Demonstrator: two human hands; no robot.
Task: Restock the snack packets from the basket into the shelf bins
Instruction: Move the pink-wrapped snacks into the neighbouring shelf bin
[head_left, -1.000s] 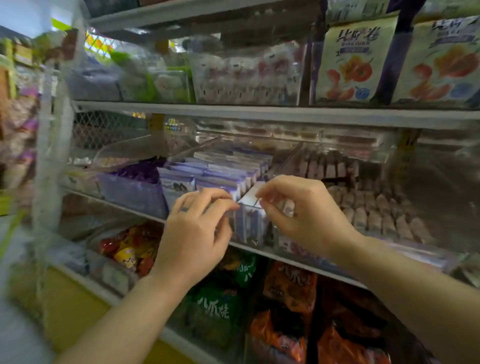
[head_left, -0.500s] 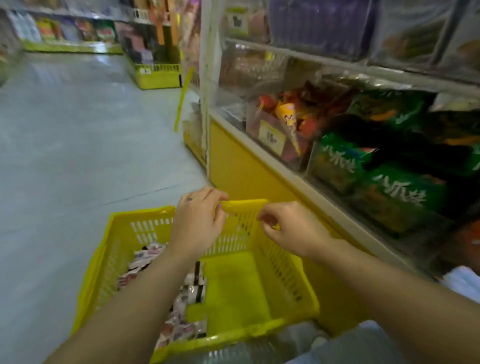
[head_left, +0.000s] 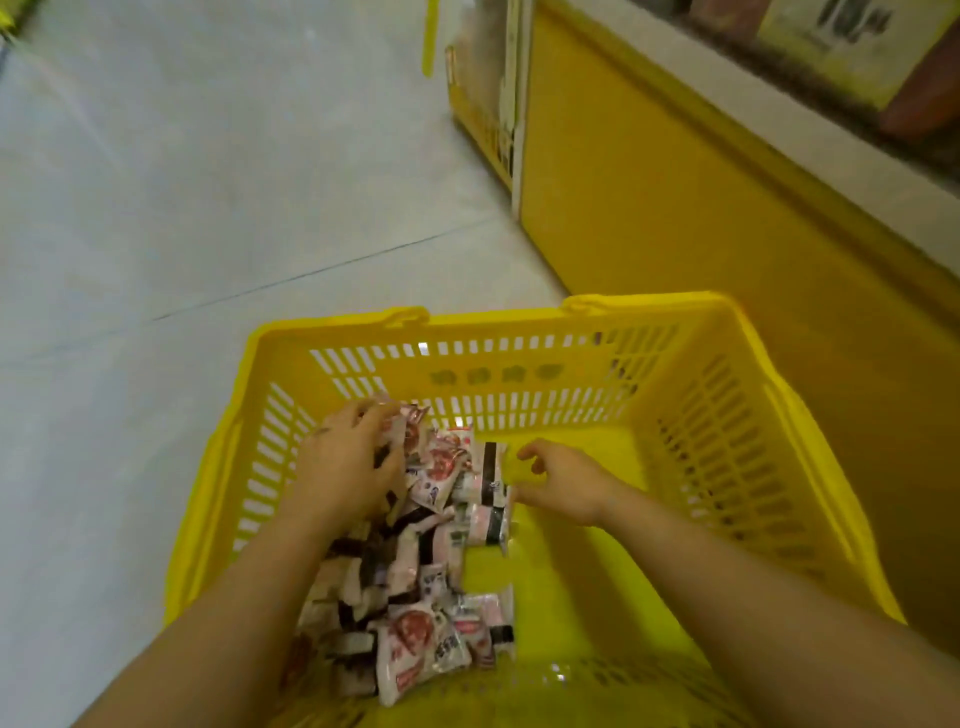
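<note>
Inside basket (head_left: 727, 441), left side: snack packets (head_left: 431, 571) heaped. Left hand (head_left: 345, 470) spread on heap, seemingly not gripping; right hand (head_left: 563, 483) loosely curled, empty, beside. Step: pickup. Next: close fingers, lift shelfward.

The left forearm (head_left: 234, 613) and right forearm (head_left: 727, 582) are bare, with a small dark mark (head_left: 322, 430) on the left hand (head_left: 343, 467).

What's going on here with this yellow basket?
A person reaches both hands into the yellow basket, which stands beside the shelf unit's yellow base. The left hand lies on the pile of snack packets along the basket's left side; whether it grips any is unclear. The right hand hovers loosely curled at the pile's edge, holding nothing.
</note>
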